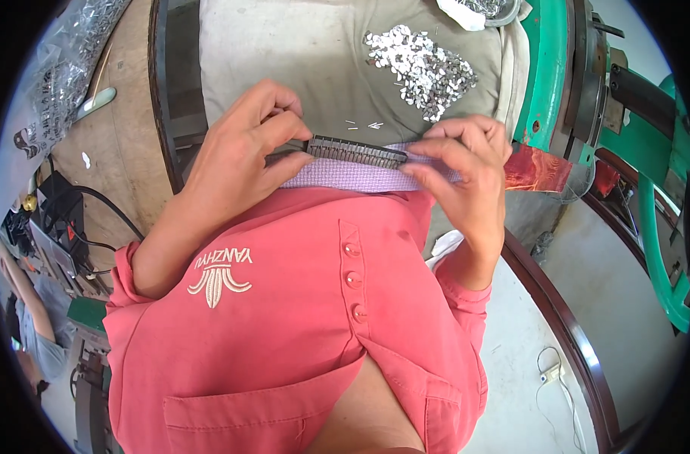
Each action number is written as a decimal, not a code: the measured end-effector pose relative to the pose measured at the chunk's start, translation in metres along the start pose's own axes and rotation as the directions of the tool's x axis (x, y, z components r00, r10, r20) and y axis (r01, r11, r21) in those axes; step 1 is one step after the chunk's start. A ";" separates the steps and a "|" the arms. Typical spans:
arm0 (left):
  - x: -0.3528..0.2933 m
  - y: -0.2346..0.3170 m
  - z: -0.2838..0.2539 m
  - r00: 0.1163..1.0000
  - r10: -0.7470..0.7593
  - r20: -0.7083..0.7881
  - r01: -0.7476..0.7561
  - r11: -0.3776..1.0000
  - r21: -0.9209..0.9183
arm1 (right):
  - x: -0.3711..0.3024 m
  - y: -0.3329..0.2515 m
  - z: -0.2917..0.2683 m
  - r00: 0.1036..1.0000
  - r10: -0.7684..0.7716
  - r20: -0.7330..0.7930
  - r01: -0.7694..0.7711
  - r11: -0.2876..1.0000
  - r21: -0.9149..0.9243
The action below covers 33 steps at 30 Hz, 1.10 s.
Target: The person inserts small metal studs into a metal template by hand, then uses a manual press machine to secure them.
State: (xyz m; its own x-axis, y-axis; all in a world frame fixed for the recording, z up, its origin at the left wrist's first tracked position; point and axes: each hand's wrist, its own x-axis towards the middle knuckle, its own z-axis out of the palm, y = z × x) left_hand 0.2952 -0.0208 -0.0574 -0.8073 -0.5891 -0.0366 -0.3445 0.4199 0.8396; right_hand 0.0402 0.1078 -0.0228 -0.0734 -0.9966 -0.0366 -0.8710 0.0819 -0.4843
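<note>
Between both hands, above my lap, is a long dark strip (356, 153) with a row of fine teeth or slots along it; I cannot make out its exact kind. The thumb and fingers of my left hand (250, 144) pinch its left end. At the other end, my right hand (466, 159) grips it between thumb and forefinger. Under the strip lies a purple woven cloth (337, 178). Just beyond it, several thin pale pins (373, 125) rest on the grey-green cloth (284, 60). Farther back is a pile of small white and dark pieces (420, 72).
A tray (503, 11) of small metal bits stands at the far right. Green machinery (545, 76) borders the right side. On the left are a wooden board (122, 151), a clear plastic bag (65, 68) and black cables (106, 200). Another person (46, 333) is at the left edge.
</note>
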 end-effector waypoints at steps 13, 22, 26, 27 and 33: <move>-0.002 0.001 0.003 0.999 0.048 -0.007 -0.047 0.998 0.035 | 0.039 -0.010 0.013 0.968 -0.241 0.068 0.242 0.970 -0.011; -0.002 0.001 0.004 0.990 0.137 -0.028 -0.132 0.981 0.142 | 0.034 -0.014 0.014 0.962 -0.252 0.108 0.259 0.964 -0.062; -0.001 0.002 0.004 0.984 0.175 -0.025 -0.168 0.968 0.188 | 0.033 -0.006 0.014 0.972 -0.227 0.060 0.221 0.971 0.090; -0.001 0.002 0.003 0.982 0.187 -0.024 -0.179 0.964 0.196 | 0.033 -0.004 0.013 0.981 -0.183 0.060 0.172 0.974 0.150; -0.001 0.002 0.000 0.983 0.182 -0.036 -0.172 0.966 0.194 | 0.029 -0.001 0.012 0.997 0.071 0.012 -0.070 0.902 0.427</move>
State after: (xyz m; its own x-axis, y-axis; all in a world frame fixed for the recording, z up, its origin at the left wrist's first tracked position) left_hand 0.2950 -0.0194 -0.0558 -0.8386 -0.5273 0.1367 -0.2869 0.6409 0.7120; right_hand 0.0450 0.0784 -0.0334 -0.1294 -0.9882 -0.0819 -0.5730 0.1419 -0.8071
